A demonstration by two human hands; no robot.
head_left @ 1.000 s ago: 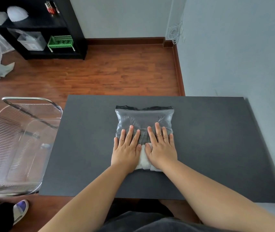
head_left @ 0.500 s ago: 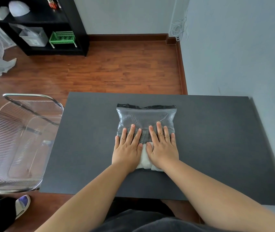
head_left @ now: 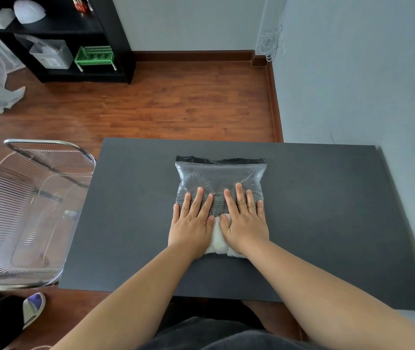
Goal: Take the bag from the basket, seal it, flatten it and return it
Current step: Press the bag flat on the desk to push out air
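A clear plastic bag (head_left: pixel 220 176) with a black zip strip along its far edge lies flat in the middle of the dark table (head_left: pixel 327 223). White stuff shows inside its near end, between my hands. My left hand (head_left: pixel 192 224) and my right hand (head_left: pixel 245 221) lie side by side, palms down, fingers spread, pressing on the near half of the bag. The far half is puffed and wrinkled. The wire basket (head_left: pixel 24 210) stands off the table's left edge, with nothing visible in it.
A black shelf unit (head_left: pixel 75 34) with a green crate (head_left: pixel 95 56) and a grey box stands at the back left on the wooden floor. The grey wall runs along the table's right side. A slippered foot (head_left: pixel 33 306) shows at lower left.
Both hands stay flat on the bag and have barely moved. The head camera has shifted slightly.
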